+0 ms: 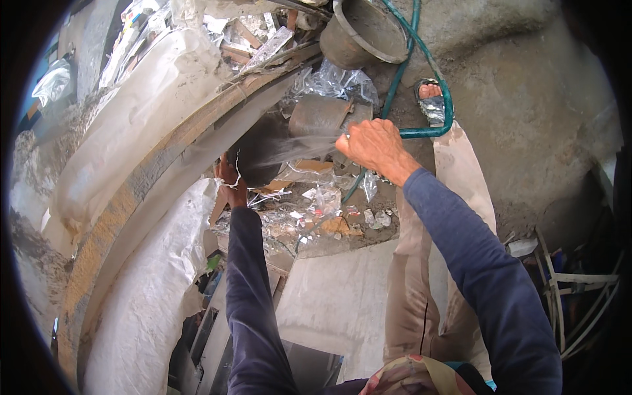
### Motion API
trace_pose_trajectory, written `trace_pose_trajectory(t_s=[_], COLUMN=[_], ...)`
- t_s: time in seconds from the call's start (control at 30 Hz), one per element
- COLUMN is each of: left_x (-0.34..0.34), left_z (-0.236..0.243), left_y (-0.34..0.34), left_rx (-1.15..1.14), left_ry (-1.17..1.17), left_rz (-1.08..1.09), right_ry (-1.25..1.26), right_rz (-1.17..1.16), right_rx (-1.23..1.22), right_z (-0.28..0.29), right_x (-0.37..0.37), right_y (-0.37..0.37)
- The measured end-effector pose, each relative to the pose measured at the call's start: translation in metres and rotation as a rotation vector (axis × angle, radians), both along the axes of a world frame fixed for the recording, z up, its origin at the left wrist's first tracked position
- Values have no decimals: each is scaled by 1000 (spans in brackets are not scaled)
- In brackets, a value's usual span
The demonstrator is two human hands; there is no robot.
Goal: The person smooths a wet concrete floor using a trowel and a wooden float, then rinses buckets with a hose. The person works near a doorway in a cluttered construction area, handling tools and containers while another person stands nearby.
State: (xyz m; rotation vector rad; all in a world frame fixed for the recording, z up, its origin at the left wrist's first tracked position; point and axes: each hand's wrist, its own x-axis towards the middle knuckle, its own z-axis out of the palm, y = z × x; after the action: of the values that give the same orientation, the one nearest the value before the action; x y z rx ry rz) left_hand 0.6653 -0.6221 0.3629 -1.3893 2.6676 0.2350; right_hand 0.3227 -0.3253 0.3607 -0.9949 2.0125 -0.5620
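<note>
My right hand is closed round the end of a green hose, and a spray of water fans out from it to the left. The spray meets a dark, rounded container, perhaps a bucket, which is tilted with its inside in shadow. At the container's near left edge, my left hand grips it, with the fingers partly hidden. A thin white strand hangs beside that hand. Just beyond the spray lies a grey-brown curved piece with crumpled clear plastic behind it.
A grey bucket stands at the far side, next to the hose loop. Along the left run a long curved wooden edge and a filled white sack. Scraps and wrappers litter the ground. A pale slab lies near my legs.
</note>
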Motion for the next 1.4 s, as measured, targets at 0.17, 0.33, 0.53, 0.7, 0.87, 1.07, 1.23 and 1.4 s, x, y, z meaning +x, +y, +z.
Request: trace_pose_trajectory(t_s=[0.17, 0.33, 0.53, 0.7, 0.87, 1.07, 1.23, 1.4], left_x=[9, 26, -2, -52, -100, -95, -55, -65], left_z=[-26, -40, -44, -58, -76, -73, -55, -65], left_y=[-38, -52, 18, 84, 92, 48, 18, 37], left_rx=[-77, 198, 385, 420, 266, 237, 456, 629], left_ry=[98, 296, 319, 283, 151, 359, 303, 586], left_rz=[114, 203, 370, 280, 114, 358, 526, 685], right_ry=[1, 21, 46, 63, 110, 18, 5, -15], right_rz=[11, -25, -32, -52, -97, -144, -124, -161], right_rx=[32, 25, 55, 91, 61, 120, 23, 24], right_z=[-2, -4, -11, -13, -16, -8, -1, -1], right_x=[-1, 2, -2, -9, -16, -20, -6, -7], right_y=[1, -2, 4, 1, 5, 4, -2, -1])
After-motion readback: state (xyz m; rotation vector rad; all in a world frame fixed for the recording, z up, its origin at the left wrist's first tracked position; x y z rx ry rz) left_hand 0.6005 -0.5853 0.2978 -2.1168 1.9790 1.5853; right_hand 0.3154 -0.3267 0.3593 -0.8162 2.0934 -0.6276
